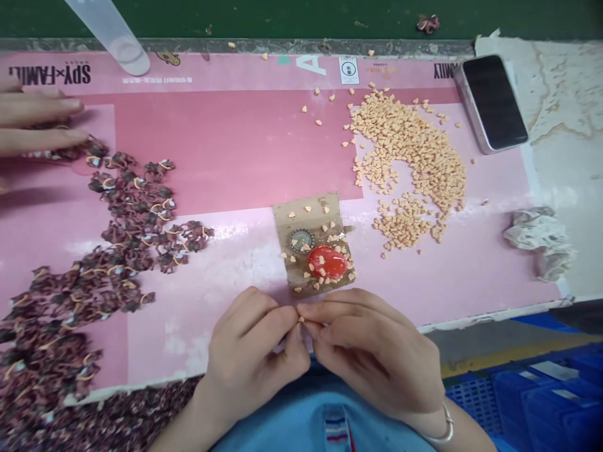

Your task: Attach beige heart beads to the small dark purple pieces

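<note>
My left hand (252, 351) and my right hand (372, 348) meet at the near table edge, fingertips pinched together on a tiny orange piece (301, 319). Just beyond them lies a brown cardboard piece (313, 242) carrying a red blob of glue (327, 262), a round metal cap (301, 240) and several scattered orange pieces. A large heap of the same small orange pieces (409, 163) spreads at the right. Dark maroon figures with yellow bands (94, 270) cover the left side.
A pink printed mat (226, 144) covers the table. A phone (492, 100) lies at the far right, crumpled paper (541, 238) near the right edge. Another person's hand (32, 122) reaches in at the far left. Blue crates (541, 395) stand below right. A translucent tube (110, 31) leans at the top left.
</note>
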Motion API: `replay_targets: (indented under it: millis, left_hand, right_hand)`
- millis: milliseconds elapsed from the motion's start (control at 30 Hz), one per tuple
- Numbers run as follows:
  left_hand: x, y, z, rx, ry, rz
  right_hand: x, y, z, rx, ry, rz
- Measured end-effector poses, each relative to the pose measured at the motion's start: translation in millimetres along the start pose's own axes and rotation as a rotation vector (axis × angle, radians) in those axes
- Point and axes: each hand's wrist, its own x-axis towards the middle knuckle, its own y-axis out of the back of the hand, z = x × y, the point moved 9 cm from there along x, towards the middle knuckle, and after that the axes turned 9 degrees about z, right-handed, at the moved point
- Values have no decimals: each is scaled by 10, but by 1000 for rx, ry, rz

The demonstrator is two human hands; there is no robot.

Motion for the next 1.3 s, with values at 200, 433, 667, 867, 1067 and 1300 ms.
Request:
replay_targets:
  millis: [200,433,667,867,1067,1300]
  left_hand:
    - [-8,59,18,8,-26,36]
    - [-9,17,55,10,-85,3]
    - [-47,72,-58,63,3,4]
    - [-114,195,-217,98,92,52]
    - [-115,252,-231,97,61,47]
    - [-210,244,-362,-76,225,70]
  right_hand:
    - [30,-9,-5,-79,25,86]
    - [50,-38,-12,-71,7,12]
    - [118,223,149,-376,65,87]
    - [160,225,188,-535,149,-3]
    - [163,217,156,-589,163,-22]
    - [179,216,172,-573,150,-41]
